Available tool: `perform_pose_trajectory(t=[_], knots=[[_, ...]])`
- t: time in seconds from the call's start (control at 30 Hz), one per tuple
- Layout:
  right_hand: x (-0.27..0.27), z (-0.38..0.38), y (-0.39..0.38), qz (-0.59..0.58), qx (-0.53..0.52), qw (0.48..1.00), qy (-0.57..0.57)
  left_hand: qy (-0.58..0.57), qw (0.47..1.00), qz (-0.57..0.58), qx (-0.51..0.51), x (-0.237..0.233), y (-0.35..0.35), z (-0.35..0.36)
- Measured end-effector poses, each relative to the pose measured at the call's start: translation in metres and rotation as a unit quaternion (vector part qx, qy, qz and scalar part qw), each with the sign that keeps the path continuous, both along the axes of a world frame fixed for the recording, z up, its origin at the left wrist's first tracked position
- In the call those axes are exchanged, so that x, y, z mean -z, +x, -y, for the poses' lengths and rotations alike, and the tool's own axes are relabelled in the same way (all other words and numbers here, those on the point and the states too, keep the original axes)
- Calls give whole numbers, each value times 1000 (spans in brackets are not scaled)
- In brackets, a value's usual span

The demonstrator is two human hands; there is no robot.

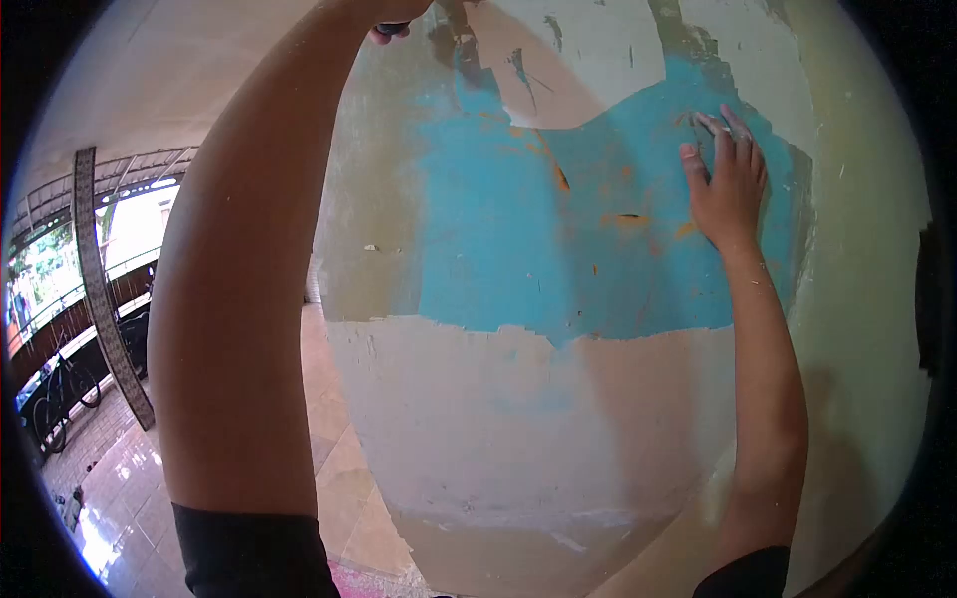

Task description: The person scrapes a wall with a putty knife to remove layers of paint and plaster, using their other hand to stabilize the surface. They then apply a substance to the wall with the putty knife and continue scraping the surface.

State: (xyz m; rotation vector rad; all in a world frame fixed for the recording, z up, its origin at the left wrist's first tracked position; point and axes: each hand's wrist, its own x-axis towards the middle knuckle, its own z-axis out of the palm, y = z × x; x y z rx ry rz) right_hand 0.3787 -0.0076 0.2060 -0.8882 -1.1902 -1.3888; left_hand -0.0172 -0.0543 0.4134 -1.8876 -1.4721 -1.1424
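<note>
A wall (528, 399) with peeling paint fills the middle of the view, with a blue patch (488, 229) between paler layers. My right hand (730, 184) rests on the right part of the blue patch, fingers spread and pointing up, whitish dust on some fingertips. My left arm reaches up along the left side; only part of my left hand (391, 32) shows at the top edge, fingers curled around a small dark object (392, 29) that I cannot make out. Orange marks and a dark crack run across the blue paint.
At the left, a patterned post (95, 289) stands before a railing and bright openings. A bicycle (62, 399) leans near it. Shiny floor tiles (130, 498) lie at the lower left, and a dark shape (927, 299) is at the far right edge.
</note>
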Motion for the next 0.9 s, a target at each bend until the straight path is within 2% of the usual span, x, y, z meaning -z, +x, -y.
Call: perform_pose_trajectory(t=[0.03,0.27,0.37,0.4,0.43,0.53,0.6,0.9], knots=[[1,0,-1,2,-3,1000,2,-4,999,31,12,-1,5,4],[0,2,-2,2,12,1000,-2,-8,1000,-2,-21,-21,1,-4],[1,1,-1,-6,5,1000,-13,8,1000,4,3,5,16,9],[1,0,-1,-10,8,1000,-13,20,998,-47,-38,7,13,3],[0,-1,-1,-14,11,1000,-13,19,998,-47,-36,7,8,-1],[0,-1,0,-6,4,1000,-4,25,993,-113,21,16,5,-5],[0,-3,1,-8,8,1000,-7,75,996,53,-12,23,13,-4],[-1,-4,2,0,28,1000,-7,53,997,-9,-58,64,9,18]])
